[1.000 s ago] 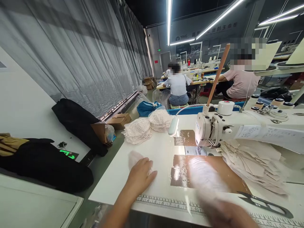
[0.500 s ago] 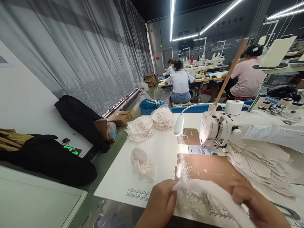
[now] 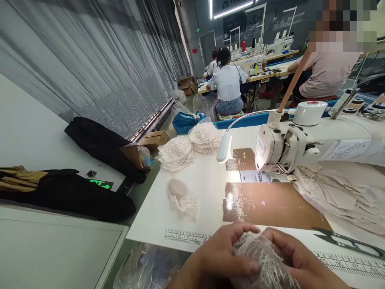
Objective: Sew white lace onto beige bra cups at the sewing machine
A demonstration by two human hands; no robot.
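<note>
At the table's front edge, my left hand (image 3: 230, 253) and my right hand (image 3: 296, 253) are close together, both gripping a bunched piece of cream lace (image 3: 264, 257). Its lower part hangs toward the bottom of the view. A small piece of beige fabric with lace trim (image 3: 183, 199) lies on the white table to the left. Two stacks of lace pieces, a nearer one (image 3: 177, 152) and a farther one (image 3: 205, 137), sit at the table's back left corner. Black thread snips (image 3: 349, 243) rest right of my right hand.
A white sewing machine (image 3: 279, 148) with a small lamp (image 3: 224, 147) stands behind my hands. Beige fabric pieces (image 3: 345, 192) are heaped on the right. A printed ruler (image 3: 188, 237) runs along the front edge. People (image 3: 229, 82) sit at machines farther back.
My hands have come together, and the fabric stretched between them is now bunched with its lace showing. The snips are now fully uncovered. The view has tilted down.
</note>
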